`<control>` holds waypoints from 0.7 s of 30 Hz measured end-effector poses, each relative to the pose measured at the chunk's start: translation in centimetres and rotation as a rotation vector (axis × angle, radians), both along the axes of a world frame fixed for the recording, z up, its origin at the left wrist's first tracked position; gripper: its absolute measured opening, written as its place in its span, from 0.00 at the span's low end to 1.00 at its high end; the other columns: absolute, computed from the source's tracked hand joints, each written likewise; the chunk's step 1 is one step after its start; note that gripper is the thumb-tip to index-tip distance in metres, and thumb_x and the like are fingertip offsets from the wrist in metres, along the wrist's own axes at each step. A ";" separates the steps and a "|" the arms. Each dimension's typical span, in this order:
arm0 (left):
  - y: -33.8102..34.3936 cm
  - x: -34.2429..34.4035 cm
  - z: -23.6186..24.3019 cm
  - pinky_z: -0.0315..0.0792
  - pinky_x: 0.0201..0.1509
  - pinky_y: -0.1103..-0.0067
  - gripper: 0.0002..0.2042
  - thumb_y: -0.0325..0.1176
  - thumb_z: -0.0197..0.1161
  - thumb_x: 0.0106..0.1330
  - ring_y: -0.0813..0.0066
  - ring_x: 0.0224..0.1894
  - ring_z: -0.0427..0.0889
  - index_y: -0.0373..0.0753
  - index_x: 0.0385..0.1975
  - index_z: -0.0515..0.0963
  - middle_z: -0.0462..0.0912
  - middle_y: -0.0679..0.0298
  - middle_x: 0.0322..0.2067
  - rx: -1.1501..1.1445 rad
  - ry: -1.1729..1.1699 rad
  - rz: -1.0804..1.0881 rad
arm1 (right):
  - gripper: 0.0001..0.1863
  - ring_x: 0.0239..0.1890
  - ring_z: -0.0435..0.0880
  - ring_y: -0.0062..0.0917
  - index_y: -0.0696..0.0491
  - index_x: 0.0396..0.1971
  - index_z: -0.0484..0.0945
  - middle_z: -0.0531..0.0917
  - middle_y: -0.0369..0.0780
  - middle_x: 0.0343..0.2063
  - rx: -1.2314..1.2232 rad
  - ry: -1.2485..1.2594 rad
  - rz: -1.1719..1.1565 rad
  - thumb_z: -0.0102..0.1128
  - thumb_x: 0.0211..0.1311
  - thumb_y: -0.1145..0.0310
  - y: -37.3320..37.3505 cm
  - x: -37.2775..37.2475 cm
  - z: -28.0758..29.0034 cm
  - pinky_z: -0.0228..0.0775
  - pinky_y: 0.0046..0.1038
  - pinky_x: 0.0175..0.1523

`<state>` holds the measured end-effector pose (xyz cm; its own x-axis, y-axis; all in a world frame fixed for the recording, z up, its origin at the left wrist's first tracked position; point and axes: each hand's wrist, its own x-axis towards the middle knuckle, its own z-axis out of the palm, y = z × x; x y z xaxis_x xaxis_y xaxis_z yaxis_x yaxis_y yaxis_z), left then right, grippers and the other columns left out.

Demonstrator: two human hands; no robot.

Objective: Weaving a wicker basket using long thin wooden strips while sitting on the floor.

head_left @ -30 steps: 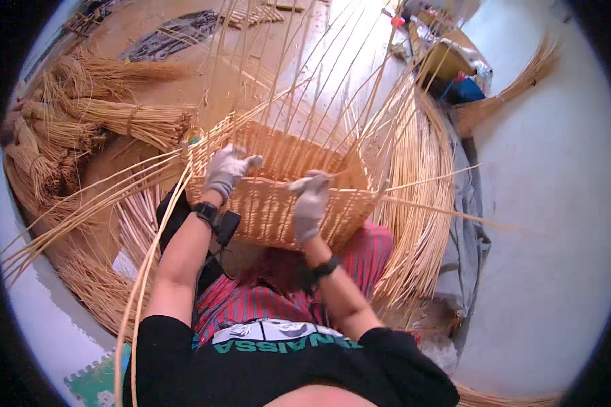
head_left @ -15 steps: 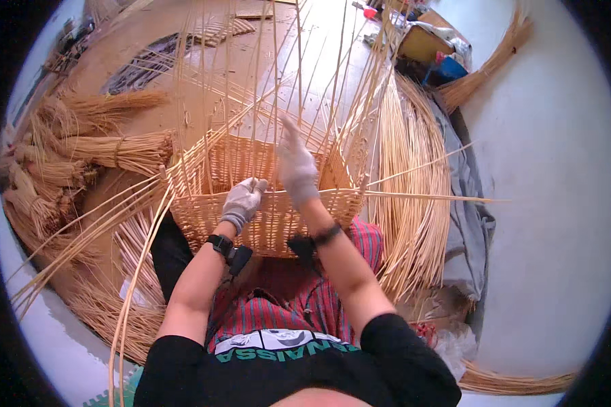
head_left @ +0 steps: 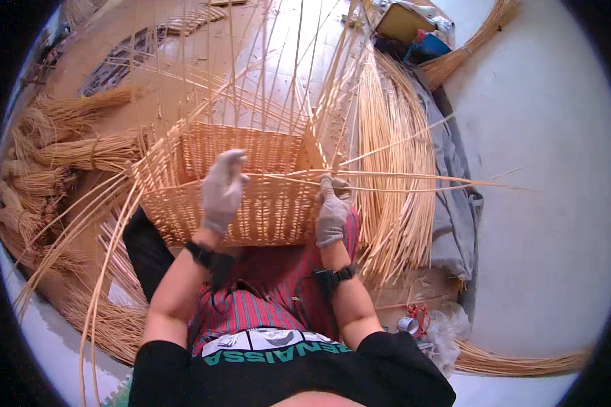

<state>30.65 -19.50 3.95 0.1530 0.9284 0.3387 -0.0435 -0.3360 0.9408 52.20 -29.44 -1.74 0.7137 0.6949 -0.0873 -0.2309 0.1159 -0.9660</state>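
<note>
A half-woven wicker basket [head_left: 265, 210] sits on my lap, with tall upright stakes rising from its walls. My left hand [head_left: 223, 193], in a pale work glove, is at the front rim, fingers raised and loosely bent, thumb apart; it looks open. At the right front corner my gloved right hand [head_left: 332, 211] closes on a thin willow rod [head_left: 288, 178] that runs along the rim. More long rods [head_left: 414, 178] stick out rightward past this hand. Other loose rods [head_left: 105, 268] trail from the left corner. Exactly how many rods the right fingers grip is hidden.
Bundles of willow [head_left: 95, 150] lie on the floor at left. A large spread bundle [head_left: 394, 169] lies at right on grey cloth [head_left: 451, 224]. Farther back stand a blue container [head_left: 430, 47] and another tied bundle [head_left: 475, 47]. A tape roll [head_left: 408, 325] lies near my right elbow.
My right hand, raised and open before, has come down to the right corner and closed on a rod. My left hand has let go of the rim and lifted its fingers. The view has shifted.
</note>
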 end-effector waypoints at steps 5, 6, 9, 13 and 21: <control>1.9 5.3 -0.4 0.77 0.44 0.71 0.10 0.37 0.57 0.72 0.63 0.40 0.84 0.38 0.46 0.76 0.84 0.54 0.37 -0.381 0.525 -0.327 | 0.18 0.32 0.76 0.15 0.53 0.56 0.69 0.82 0.35 0.37 0.233 -0.527 0.048 0.59 0.68 0.76 5.8 -0.9 7.5 0.68 0.17 0.36; 1.8 5.4 -1.1 0.76 0.45 0.66 0.13 0.41 0.56 0.73 0.57 0.38 0.84 0.37 0.42 0.77 0.84 0.51 0.35 -0.247 0.685 -0.212 | 0.26 0.30 0.75 0.14 0.53 0.64 0.64 0.81 0.34 0.36 0.346 -0.823 0.162 0.58 0.67 0.78 8.4 -1.0 8.9 0.67 0.16 0.34; 2.5 5.6 -2.9 0.72 0.48 0.62 0.15 0.45 0.56 0.72 0.50 0.39 0.82 0.39 0.41 0.79 0.84 0.49 0.35 -0.195 0.693 -0.079 | 0.39 0.33 0.78 0.18 0.51 0.74 0.49 0.81 0.37 0.36 0.166 -1.608 0.145 0.50 0.64 0.84 12.5 -0.4 10.6 0.75 0.20 0.45; 2.8 5.4 -3.4 0.73 0.42 0.67 0.14 0.46 0.62 0.70 0.67 0.33 0.82 0.40 0.39 0.81 0.85 0.58 0.30 -0.308 0.582 -0.216 | 0.31 0.35 0.82 0.19 0.49 0.69 0.62 0.81 0.38 0.45 0.376 -0.555 0.223 0.55 0.66 0.77 6.9 3.2 7.4 0.76 0.21 0.40; -1.2 8.0 0.7 0.78 0.38 0.77 0.16 0.25 0.58 0.67 0.67 0.40 0.85 0.45 0.54 0.73 0.84 0.60 0.36 0.216 0.046 0.143 | 0.02 0.31 0.81 0.14 0.50 0.35 0.80 0.86 0.34 0.35 0.255 0.016 -0.117 0.64 0.67 0.70 -5.0 10.5 3.3 0.63 0.13 0.27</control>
<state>38.61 -20.71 4.60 0.0456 0.8484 0.5274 0.0597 -0.5293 0.8463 62.66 -34.47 1.56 0.7901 0.6092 0.0678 -0.2170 0.3813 -0.8986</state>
